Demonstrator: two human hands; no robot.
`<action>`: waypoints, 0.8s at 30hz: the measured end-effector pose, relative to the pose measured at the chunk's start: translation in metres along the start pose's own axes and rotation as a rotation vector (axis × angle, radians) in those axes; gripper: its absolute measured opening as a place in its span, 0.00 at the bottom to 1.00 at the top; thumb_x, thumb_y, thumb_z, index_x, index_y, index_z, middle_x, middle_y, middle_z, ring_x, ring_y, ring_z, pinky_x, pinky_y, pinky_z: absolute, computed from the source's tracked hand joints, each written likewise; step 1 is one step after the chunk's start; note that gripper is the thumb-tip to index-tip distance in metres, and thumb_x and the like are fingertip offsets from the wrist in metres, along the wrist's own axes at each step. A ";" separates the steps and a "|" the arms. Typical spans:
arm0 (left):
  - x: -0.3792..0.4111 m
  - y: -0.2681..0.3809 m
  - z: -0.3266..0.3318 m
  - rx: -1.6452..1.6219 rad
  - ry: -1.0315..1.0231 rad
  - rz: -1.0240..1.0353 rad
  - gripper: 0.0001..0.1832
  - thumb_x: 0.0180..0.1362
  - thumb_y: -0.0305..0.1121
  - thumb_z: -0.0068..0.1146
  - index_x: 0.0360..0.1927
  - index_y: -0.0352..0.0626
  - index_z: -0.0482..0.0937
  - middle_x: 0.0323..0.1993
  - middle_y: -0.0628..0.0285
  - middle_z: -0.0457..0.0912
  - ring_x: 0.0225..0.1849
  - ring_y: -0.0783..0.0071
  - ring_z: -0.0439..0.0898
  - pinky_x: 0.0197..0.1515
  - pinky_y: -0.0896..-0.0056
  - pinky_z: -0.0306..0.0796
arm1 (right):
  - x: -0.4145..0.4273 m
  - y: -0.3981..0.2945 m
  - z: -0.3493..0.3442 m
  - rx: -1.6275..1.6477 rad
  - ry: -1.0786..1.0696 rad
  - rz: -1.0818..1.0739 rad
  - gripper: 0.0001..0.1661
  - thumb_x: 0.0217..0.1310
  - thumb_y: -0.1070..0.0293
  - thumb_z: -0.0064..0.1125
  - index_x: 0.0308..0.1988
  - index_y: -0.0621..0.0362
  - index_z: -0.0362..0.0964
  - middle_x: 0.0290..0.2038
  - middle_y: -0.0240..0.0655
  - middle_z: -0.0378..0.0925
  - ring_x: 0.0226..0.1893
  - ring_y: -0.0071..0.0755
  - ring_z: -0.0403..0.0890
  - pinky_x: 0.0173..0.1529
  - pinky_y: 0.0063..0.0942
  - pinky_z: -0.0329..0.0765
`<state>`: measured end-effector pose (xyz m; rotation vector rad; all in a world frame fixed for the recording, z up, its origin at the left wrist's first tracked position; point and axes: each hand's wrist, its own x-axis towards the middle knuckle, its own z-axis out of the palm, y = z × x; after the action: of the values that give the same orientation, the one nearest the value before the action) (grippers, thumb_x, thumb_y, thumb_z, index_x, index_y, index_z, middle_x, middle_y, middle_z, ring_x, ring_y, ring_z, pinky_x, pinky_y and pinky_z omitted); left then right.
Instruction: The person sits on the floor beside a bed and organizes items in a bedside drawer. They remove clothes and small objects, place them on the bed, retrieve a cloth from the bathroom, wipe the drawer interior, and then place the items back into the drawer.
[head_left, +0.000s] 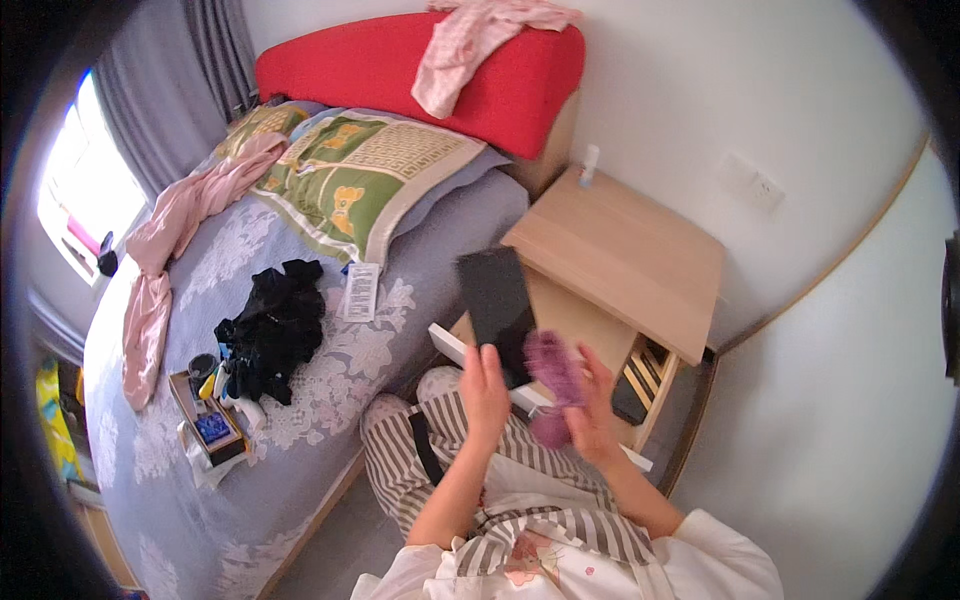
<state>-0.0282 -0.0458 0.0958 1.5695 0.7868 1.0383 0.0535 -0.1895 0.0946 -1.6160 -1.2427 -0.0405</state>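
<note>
My left hand (486, 390) holds a flat black rectangular object (496, 296) by its lower end, above the open drawer (589, 304) of a wooden bedside table (622, 247). In my right hand (596, 412) is a purple cloth (556, 367), slightly blurred; its lower part hangs over my lap. The two hands are side by side, with the cloth's edge close to the black object. Dark items (634, 397) lie in a divided compartment at the drawer's right side. Part of the drawer's front is hidden behind my hands.
To the left is a bed (390, 337) bearing black clothing (277, 330), a small box (214, 435) of items, a white printed packet (361, 292), pink clothing (180, 210) and a green patterned pillow cover (360, 180). A small white bottle (589, 165) stands at the table's back corner.
</note>
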 end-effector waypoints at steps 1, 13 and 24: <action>-0.015 0.004 0.008 0.050 -0.054 0.015 0.13 0.68 0.36 0.38 0.42 0.35 0.68 0.32 0.42 0.74 0.36 0.48 0.76 0.36 0.59 0.68 | 0.009 -0.007 0.007 -0.213 -0.014 -0.109 0.29 0.57 0.63 0.51 0.60 0.51 0.64 0.66 0.46 0.55 0.63 0.57 0.57 0.64 0.49 0.54; -0.059 0.016 -0.001 0.434 -0.560 0.348 0.21 0.65 0.47 0.45 0.44 0.35 0.67 0.17 0.45 0.73 0.21 0.40 0.75 0.20 0.50 0.66 | 0.067 0.008 -0.012 -0.289 0.513 0.078 0.16 0.60 0.66 0.47 0.45 0.63 0.73 0.52 0.47 0.70 0.55 0.53 0.68 0.60 0.44 0.63; -0.047 0.017 0.055 0.233 -0.389 0.025 0.18 0.69 0.40 0.38 0.31 0.33 0.68 0.20 0.45 0.68 0.23 0.49 0.68 0.28 0.58 0.63 | 0.033 0.045 -0.034 0.647 0.517 0.860 0.24 0.56 0.51 0.62 0.40 0.62 0.74 0.31 0.30 0.76 0.31 0.22 0.74 0.38 0.22 0.71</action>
<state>0.0023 -0.1136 0.0974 1.9099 0.6340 0.6423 0.1188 -0.1871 0.0973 -1.3113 -0.0732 0.4156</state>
